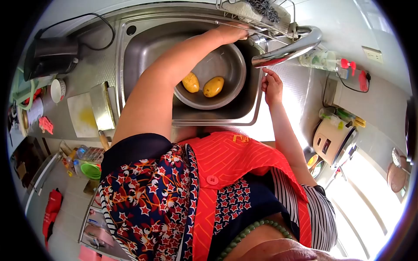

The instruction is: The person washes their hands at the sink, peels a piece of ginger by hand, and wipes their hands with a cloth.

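Observation:
My left hand [233,33] reaches across the sink [146,41] to its back edge, by the wire rack [257,31]. Its fingers are partly hidden there, so their grip does not show. My right hand [272,85] is at the sink's right rim, just below the mouth of the chrome faucet [285,53]. The index finger points up towards the spout while the other fingers bend loosely, with nothing visible in them. Inside the sink sits a round metal basin [237,89], holding two yellow potatoes, a left potato [190,82] and a right potato [214,87].
Left of the sink are a cutting board [82,116], a cleaver [102,106], a white cup [58,90] and a black appliance [52,56] with a cord. A rice cooker [333,141] stands to the right. A steel scrubber [263,9] lies on the rack.

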{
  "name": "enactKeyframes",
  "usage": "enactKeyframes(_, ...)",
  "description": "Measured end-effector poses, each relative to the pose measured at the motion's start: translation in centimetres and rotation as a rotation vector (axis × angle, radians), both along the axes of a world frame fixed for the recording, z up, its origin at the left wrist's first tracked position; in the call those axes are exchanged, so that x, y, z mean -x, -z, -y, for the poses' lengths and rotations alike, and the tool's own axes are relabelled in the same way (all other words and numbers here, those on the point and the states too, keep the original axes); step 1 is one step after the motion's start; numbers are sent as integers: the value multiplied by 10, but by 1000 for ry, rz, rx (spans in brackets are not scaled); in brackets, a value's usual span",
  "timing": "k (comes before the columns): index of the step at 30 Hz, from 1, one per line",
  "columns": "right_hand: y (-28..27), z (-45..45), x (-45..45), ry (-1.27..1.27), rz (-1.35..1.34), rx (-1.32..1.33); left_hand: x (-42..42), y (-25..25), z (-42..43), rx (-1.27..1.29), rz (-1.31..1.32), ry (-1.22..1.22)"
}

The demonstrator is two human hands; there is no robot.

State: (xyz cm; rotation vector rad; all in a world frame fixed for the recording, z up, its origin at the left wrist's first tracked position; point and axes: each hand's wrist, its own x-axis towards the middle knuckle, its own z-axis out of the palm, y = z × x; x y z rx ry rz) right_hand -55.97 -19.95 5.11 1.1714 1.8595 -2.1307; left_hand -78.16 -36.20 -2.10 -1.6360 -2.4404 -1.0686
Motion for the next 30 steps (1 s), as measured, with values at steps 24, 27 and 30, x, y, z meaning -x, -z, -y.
enactKeyframes(24,15,-5,-8,48,22,54,-64,30,-67,-1291,1753,-1159)
enactKeyframes(27,16,-4,-6,50,23,73,-75,33,-78,-1227,1707,-1093)
enactKeyframes(30,16,-8,-5,38,8,63,-83,37,-96,-1109,1677,-1170)
